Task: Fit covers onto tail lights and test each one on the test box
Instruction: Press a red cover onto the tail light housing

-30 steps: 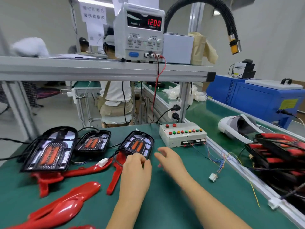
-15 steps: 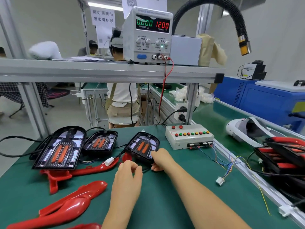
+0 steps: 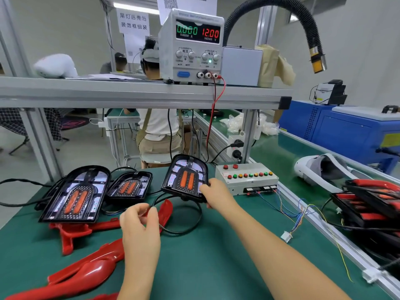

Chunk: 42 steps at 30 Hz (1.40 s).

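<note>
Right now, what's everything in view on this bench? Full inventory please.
test box: one, off-white, bench rear right
held tail light: one, black and orange, beside test box
other tail lights: two, black and orange, bench left
stacked tail lights: count unclear, black and red, far right
covers: at least three, red, bench front left
cable: one, black, looped under held tail light
power supply: one, white, shelf
hose: one, black, overhead right
headset: one, white, conveyor
left hand: pinches cable
right hand: grips held tail light
</note>
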### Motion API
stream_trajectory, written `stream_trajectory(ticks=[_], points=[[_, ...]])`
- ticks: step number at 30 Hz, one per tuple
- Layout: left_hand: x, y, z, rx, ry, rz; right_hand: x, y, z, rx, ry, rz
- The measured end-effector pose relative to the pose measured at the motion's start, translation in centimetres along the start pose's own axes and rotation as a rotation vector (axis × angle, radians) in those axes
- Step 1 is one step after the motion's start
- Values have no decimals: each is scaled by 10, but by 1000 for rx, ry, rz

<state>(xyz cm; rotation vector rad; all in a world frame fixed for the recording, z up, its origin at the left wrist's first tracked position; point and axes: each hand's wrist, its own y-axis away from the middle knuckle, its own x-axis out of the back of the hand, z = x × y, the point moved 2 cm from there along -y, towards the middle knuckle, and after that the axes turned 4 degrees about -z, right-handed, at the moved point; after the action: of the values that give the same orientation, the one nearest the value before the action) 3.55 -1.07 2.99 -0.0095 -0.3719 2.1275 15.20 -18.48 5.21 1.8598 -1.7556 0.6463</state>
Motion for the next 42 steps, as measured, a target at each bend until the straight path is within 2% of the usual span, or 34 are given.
stream_trajectory(ticks=[6, 11, 13, 14, 17, 18, 21, 30, 32, 35, 39, 42], points=[[10, 2, 11, 124, 138, -32, 21, 45, -1, 81, -29, -39], [8, 22, 21, 353, 175, -307, 19, 89, 31, 52, -14, -99], [10, 36, 19, 403, 99, -385, 15, 102, 48, 14, -29, -99], [13, 41, 16, 352, -31, -396, 15, 107, 57, -4, -33, -89], [31, 51, 10, 30, -644, -430, 17, 118, 76, -60, -63, -82], [35, 51, 10, -5, -792, -461, 18, 121, 80, -78, -85, -80], [35, 52, 10, 50, -1051, -575, 18, 126, 87, -113, -155, -64], [8, -3, 12, -166, -1217, -445, 17, 129, 81, -104, -221, -46], [-5, -13, 6, -256, -1294, -463, 15, 131, 79, -108, -241, -43], [-16, -27, -8, -279, -1388, -514, 14, 134, 78, -119, -262, -31], [-21, -40, -9, -319, -1335, -513, 16, 139, 78, -143, -310, -22], [-18, -46, 11, -352, -1102, -480, 19, 147, 80, -168, -339, -8]])
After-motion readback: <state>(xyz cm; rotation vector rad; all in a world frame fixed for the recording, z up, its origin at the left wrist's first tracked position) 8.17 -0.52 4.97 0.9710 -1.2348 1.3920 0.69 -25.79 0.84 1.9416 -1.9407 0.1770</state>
